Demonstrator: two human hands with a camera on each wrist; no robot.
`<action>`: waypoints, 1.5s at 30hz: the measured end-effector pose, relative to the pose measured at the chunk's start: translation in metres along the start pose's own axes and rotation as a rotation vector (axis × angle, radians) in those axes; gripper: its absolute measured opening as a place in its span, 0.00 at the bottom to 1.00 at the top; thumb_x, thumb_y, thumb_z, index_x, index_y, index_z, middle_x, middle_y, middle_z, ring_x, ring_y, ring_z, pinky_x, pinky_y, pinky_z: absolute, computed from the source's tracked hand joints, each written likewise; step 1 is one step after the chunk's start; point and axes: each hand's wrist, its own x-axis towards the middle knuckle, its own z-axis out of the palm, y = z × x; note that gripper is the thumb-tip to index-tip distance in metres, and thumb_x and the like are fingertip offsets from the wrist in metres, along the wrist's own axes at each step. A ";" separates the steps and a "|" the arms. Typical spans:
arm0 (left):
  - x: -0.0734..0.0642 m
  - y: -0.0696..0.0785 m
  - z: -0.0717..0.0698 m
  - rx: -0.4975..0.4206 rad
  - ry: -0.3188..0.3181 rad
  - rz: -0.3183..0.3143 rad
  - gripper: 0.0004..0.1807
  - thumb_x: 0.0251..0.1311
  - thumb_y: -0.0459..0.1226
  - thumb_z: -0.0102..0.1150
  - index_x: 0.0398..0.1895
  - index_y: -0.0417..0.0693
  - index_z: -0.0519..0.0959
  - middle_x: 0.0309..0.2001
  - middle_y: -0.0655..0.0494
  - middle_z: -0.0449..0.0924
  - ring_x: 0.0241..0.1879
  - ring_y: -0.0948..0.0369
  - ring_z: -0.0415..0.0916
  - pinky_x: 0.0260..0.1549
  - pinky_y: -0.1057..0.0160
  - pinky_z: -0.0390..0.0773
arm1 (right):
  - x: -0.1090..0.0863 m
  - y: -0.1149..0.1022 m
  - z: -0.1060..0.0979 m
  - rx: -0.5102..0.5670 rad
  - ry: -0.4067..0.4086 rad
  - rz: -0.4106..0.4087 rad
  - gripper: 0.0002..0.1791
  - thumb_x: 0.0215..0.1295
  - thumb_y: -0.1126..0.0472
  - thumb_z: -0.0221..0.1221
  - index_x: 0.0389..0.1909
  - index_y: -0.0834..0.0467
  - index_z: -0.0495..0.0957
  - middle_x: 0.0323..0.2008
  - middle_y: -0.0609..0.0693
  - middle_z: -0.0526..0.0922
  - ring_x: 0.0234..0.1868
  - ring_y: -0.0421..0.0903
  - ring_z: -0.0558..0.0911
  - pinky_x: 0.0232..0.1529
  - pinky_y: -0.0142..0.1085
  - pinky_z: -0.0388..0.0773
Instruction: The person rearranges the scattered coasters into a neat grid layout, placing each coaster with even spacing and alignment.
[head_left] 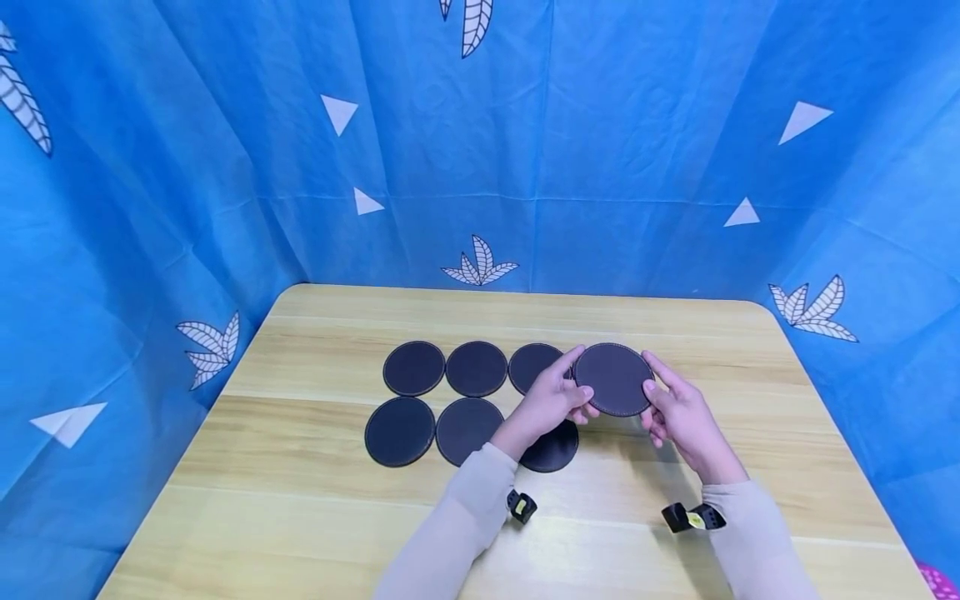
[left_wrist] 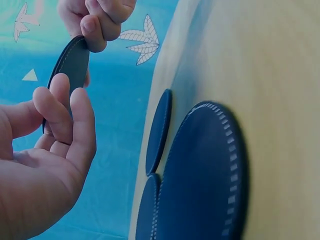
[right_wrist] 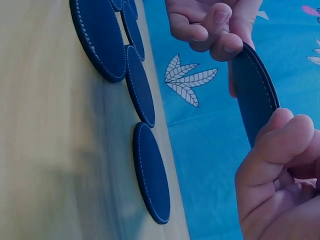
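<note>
Both hands hold one round dark coaster (head_left: 613, 379) with a stitched edge, raised above the table. My left hand (head_left: 551, 400) pinches its left edge between thumb and fingers. At the opposite edge, my right hand (head_left: 684, 417) pinches it likewise. In the left wrist view the held coaster (left_wrist: 75, 65) appears nearly edge-on between the hands. Several matching coasters lie flat in two rows, among them a back-left coaster (head_left: 414, 367) and a front-left coaster (head_left: 400, 431). My left hand and forearm partly cover others. The right wrist view shows a back-row coaster (right_wrist: 152, 172) that the held one hides from the head view.
The coasters lie on a pale wooden table (head_left: 300, 517) with rounded far corners. A blue curtain (head_left: 600, 167) with white leaves and triangles surrounds its back and sides. Dark straps (head_left: 693, 517) sit on both wrists. Something pink (head_left: 937, 579) shows at the lower right.
</note>
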 end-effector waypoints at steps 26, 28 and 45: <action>-0.039 -0.034 0.041 0.084 0.013 -0.164 0.43 0.67 0.26 0.58 0.81 0.52 0.52 0.20 0.49 0.82 0.15 0.62 0.73 0.21 0.67 0.78 | -0.058 0.030 -0.007 -0.071 0.001 0.148 0.32 0.82 0.61 0.46 0.80 0.59 0.47 0.15 0.51 0.73 0.11 0.39 0.64 0.10 0.34 0.72; -0.041 -0.035 0.043 0.101 0.013 -0.182 0.43 0.67 0.26 0.59 0.81 0.52 0.53 0.19 0.49 0.82 0.14 0.62 0.72 0.19 0.67 0.77 | -0.060 0.032 -0.008 -0.081 -0.006 0.162 0.32 0.82 0.61 0.46 0.80 0.59 0.47 0.15 0.51 0.73 0.10 0.39 0.64 0.10 0.34 0.72; -0.044 -0.037 0.053 0.179 -0.066 -0.360 0.46 0.68 0.28 0.58 0.82 0.46 0.43 0.17 0.49 0.78 0.11 0.62 0.67 0.13 0.66 0.73 | -0.062 0.051 -0.015 -0.149 -0.007 0.283 0.31 0.80 0.66 0.45 0.80 0.57 0.49 0.14 0.53 0.72 0.09 0.40 0.65 0.09 0.36 0.74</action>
